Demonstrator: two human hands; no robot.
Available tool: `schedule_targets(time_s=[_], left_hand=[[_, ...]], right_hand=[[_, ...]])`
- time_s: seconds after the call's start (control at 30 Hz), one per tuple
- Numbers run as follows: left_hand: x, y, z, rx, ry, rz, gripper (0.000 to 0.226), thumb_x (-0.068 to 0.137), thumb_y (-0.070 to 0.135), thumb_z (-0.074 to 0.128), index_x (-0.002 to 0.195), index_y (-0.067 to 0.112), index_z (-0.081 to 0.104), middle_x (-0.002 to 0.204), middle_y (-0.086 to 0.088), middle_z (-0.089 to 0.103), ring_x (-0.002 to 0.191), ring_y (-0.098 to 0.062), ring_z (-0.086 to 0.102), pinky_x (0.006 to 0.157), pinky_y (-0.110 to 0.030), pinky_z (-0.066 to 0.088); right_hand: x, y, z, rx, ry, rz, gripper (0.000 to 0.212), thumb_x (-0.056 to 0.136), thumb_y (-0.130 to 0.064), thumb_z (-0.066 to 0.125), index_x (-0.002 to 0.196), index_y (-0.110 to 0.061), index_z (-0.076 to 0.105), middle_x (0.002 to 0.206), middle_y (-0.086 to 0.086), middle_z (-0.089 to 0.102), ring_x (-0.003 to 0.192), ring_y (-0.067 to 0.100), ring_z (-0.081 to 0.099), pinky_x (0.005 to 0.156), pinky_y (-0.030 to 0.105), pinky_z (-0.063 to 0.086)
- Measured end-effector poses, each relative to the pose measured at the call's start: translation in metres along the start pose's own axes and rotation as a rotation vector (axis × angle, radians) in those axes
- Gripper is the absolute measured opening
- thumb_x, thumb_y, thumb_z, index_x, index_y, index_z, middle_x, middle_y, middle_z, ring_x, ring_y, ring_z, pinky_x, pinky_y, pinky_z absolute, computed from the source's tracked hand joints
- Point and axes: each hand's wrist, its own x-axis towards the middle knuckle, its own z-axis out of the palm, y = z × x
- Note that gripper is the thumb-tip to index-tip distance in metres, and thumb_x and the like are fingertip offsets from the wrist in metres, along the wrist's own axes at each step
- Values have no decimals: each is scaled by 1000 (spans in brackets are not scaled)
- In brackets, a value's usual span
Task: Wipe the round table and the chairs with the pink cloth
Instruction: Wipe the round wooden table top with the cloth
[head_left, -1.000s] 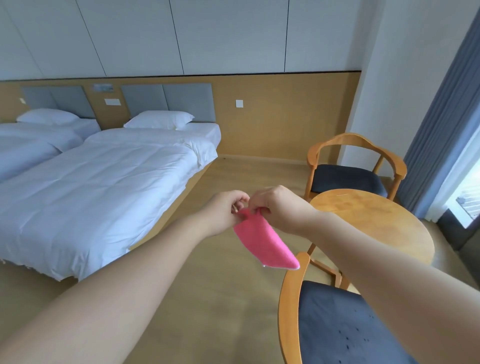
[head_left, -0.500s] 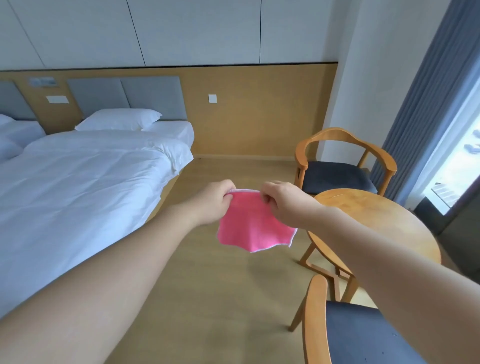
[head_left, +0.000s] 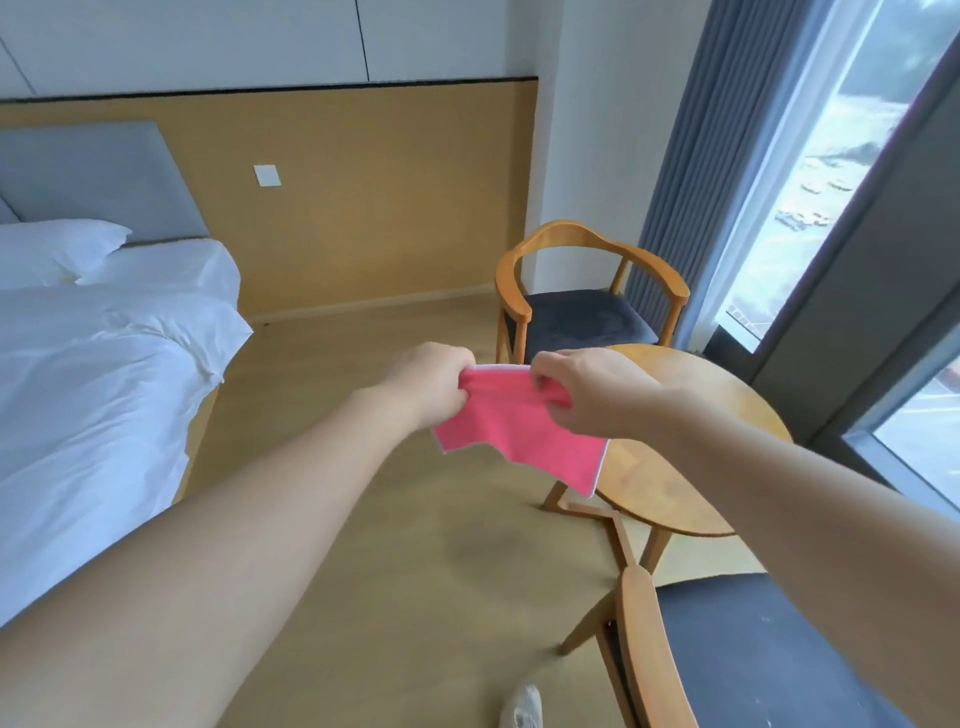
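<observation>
Since earlier, wider-spread pink cloth (head_left: 519, 431)

A head-worn wide-angle camera (the only view) looks forward and down, near outstretched arms, over the floor (head_left: 332, 519)

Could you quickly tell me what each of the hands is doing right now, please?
Left hand: closed, pinching the pink cloth at its top edge.
Right hand: closed, pinching the same cloth's top edge.
</observation>
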Motion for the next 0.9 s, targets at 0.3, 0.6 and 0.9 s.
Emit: schedule_targets(time_s=[0.3,0.6,0.9], left_hand=[[192,16,38,35,-15,150,11,83,22,51,76,30,51,75,11,54,75,-19,54,52,-28,30],[333,62,77,12,-112,362,17,83,22,53,71,31,48,74,12,55,65,-10,51,48,-23,30],[413,105,140,-9,-269,612,12,89,26,50,84,26,60,75,8,61,71,-14,58,60,-36,52]], right_hand=[[67,153,17,66,65,216,18,95,-14,51,106,-23,61,90,-2,62,81,18,62,71,37,56],[81,273,34,127,42,437,25,91,-12,53,109,-29,60,89,-4,55,83,20,54,56,20,35],[56,320,72,188,14,751,33,95,-9,44,117,-24,63,100,0,62,90,24,55,68,31,42]])
